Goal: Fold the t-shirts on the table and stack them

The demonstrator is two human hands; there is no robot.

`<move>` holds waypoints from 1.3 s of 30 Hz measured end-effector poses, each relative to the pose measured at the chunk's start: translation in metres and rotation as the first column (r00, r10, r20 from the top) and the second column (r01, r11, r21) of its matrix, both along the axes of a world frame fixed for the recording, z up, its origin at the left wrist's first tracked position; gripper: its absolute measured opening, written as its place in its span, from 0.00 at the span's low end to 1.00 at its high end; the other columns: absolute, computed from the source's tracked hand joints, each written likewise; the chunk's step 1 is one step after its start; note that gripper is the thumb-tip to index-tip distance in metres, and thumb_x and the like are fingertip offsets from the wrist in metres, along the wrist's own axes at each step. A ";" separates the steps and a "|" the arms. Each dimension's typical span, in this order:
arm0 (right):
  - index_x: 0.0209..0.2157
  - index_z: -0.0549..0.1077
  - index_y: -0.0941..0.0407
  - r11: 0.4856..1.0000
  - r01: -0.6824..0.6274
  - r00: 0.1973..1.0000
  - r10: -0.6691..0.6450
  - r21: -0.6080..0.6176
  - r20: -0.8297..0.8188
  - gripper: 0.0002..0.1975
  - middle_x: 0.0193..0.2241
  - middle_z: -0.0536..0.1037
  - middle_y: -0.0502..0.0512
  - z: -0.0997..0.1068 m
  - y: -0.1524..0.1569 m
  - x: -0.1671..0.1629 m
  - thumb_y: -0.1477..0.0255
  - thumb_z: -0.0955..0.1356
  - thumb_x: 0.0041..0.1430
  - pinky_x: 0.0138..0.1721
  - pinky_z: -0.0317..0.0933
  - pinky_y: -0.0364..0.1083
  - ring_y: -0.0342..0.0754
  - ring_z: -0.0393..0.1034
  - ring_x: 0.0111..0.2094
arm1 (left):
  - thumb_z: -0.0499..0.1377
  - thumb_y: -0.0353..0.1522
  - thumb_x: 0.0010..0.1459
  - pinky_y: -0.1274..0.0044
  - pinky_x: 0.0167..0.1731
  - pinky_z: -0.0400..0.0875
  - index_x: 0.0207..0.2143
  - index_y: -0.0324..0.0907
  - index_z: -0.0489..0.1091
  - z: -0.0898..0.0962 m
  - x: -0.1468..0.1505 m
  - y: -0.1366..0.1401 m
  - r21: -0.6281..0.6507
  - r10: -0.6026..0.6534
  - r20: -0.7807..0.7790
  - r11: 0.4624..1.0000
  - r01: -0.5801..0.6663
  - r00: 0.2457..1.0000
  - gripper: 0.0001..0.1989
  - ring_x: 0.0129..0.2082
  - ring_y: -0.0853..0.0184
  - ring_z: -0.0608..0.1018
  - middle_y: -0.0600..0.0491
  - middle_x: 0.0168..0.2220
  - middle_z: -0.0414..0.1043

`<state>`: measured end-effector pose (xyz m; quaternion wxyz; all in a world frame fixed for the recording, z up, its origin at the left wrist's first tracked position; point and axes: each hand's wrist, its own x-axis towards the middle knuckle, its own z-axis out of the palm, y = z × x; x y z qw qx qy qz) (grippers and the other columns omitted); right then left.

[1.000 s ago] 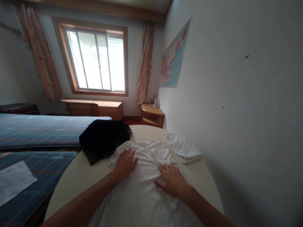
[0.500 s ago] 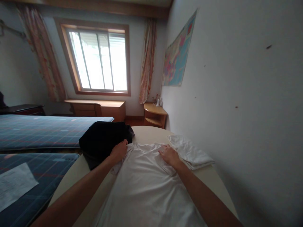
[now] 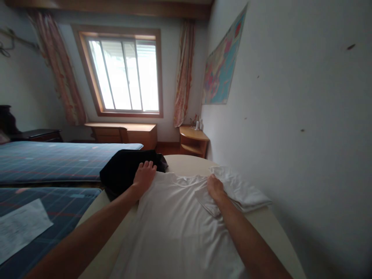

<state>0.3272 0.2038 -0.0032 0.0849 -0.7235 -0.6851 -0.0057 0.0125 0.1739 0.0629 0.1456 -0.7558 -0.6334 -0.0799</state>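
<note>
A sheet of paper [image 3: 21,228] is lying on the blue plaid bed [image 3: 58,162], well to the left of both hands. A black garment [image 3: 123,170] is sitting just beside the left hand [image 3: 144,176], touching its fingertips. The left hand is lying flat, fingers spread, pressing on the left shoulder of the white T-shirt [image 3: 174,228]. The white T-shirt is lying spread on the round tabletop [image 3: 186,162], between and under both hands, collar pointing away from the person. The right hand [image 3: 215,187] is resting on the right shoulder and sleeve; whether its fingers are pinching cloth cannot be told. A folded white garment [image 3: 244,192] is lying just right of the right hand, touching the sleeve.
</note>
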 end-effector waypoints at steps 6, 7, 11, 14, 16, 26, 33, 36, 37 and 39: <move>0.62 0.63 0.57 0.999 0.024 0.999 -0.023 0.027 -0.034 0.25 0.65 0.57 0.67 -0.006 -0.015 -0.032 0.63 0.56 0.69 0.54 0.60 0.53 0.58 0.65 0.57 | 0.47 0.27 0.64 0.66 0.55 0.61 0.53 0.38 0.68 -0.053 0.049 -0.017 -0.118 -0.215 0.137 0.966 0.232 0.967 0.18 0.55 0.56 0.70 0.40 0.54 0.68; 0.64 0.59 0.57 1.000 0.019 0.998 -0.019 0.007 -0.058 0.28 0.67 0.54 0.66 -0.010 -0.020 -0.039 0.59 0.56 0.68 0.56 0.58 0.55 0.59 0.62 0.59 | 0.49 0.31 0.64 0.64 0.57 0.60 0.56 0.38 0.66 -0.065 0.054 -0.019 -0.126 -0.202 0.177 0.966 0.226 0.963 0.20 0.58 0.54 0.67 0.39 0.57 0.66; 0.69 0.46 0.60 0.998 -0.034 0.990 0.027 -0.047 -0.137 0.41 0.69 0.47 0.63 -0.031 -0.041 -0.051 0.49 0.56 0.64 0.64 0.38 0.64 0.63 0.41 0.68 | 0.50 0.41 0.65 0.52 0.58 0.54 0.61 0.40 0.61 -0.101 0.061 -0.024 -0.113 -0.059 0.249 0.990 0.089 0.967 0.26 0.62 0.44 0.61 0.36 0.64 0.57; 0.69 0.46 0.61 0.994 -0.109 0.981 0.106 -0.012 -0.165 0.40 0.70 0.46 0.61 -0.040 -0.049 -0.045 0.51 0.57 0.64 0.66 0.32 0.60 0.59 0.38 0.69 | 0.49 0.44 0.65 0.53 0.58 0.55 0.64 0.42 0.58 -0.113 0.057 -0.028 -0.131 0.013 0.238 0.991 0.019 0.971 0.28 0.62 0.45 0.61 0.39 0.67 0.52; 0.69 0.47 0.63 0.990 -0.142 0.973 0.142 0.014 -0.181 0.41 0.70 0.46 0.63 -0.041 -0.052 -0.037 0.53 0.59 0.63 0.67 0.35 0.56 0.57 0.39 0.69 | 0.48 0.44 0.65 0.55 0.57 0.57 0.65 0.43 0.56 -0.115 0.054 -0.031 -0.159 0.058 0.210 0.987 -0.024 0.976 0.29 0.62 0.45 0.62 0.40 0.68 0.49; 0.56 0.72 0.63 0.950 -0.201 0.826 0.296 0.239 -0.480 0.26 0.60 0.68 0.64 -0.034 -0.049 -0.014 0.66 0.55 0.66 0.65 0.46 0.48 0.49 0.57 0.63 | 0.50 0.36 0.61 0.61 0.61 0.52 0.64 0.33 0.59 -0.094 0.088 -0.038 -0.190 -0.028 0.140 0.980 0.055 0.990 0.30 0.65 0.48 0.59 0.37 0.66 0.56; 0.56 0.68 0.55 0.928 0.284 0.006 0.251 0.242 -0.968 0.25 0.41 0.81 0.55 -0.004 -0.032 0.047 0.58 0.59 0.62 0.45 0.70 0.51 0.51 0.77 0.40 | 0.47 0.48 0.63 0.55 0.63 0.45 0.68 0.46 0.51 -0.106 0.113 -0.041 -0.211 -0.022 0.291 0.974 0.086 0.956 0.34 0.68 0.43 0.50 0.43 0.70 0.47; 0.55 0.66 0.52 0.950 0.286 -0.321 0.217 0.124 -0.922 0.22 0.31 0.82 0.50 0.003 -0.031 0.082 0.61 0.61 0.60 0.37 0.72 0.50 0.51 0.77 0.31 | 0.48 0.48 0.62 0.55 0.63 0.44 0.68 0.48 0.52 -0.113 0.110 -0.041 -0.185 -0.042 0.301 0.977 0.102 0.953 0.34 0.68 0.44 0.50 0.45 0.70 0.45; 0.53 0.67 0.52 0.958 0.267 -0.366 0.199 0.102 -0.909 0.21 0.30 0.82 0.50 0.004 -0.032 0.092 0.62 0.62 0.60 0.36 0.72 0.50 0.51 0.77 0.30 | 0.49 0.48 0.62 0.55 0.63 0.44 0.68 0.49 0.51 -0.114 0.109 -0.042 -0.183 -0.045 0.306 0.978 0.105 0.951 0.34 0.68 0.44 0.50 0.45 0.70 0.45; 0.48 0.70 0.55 0.974 0.222 -0.398 0.133 0.046 -0.908 0.18 0.29 0.82 0.53 0.002 -0.032 0.110 0.63 0.61 0.60 0.36 0.73 0.50 0.52 0.78 0.30 | 0.50 0.48 0.62 0.55 0.63 0.43 0.68 0.49 0.52 -0.113 0.108 -0.042 -0.173 -0.055 0.313 0.978 0.114 0.948 0.34 0.68 0.46 0.50 0.45 0.70 0.44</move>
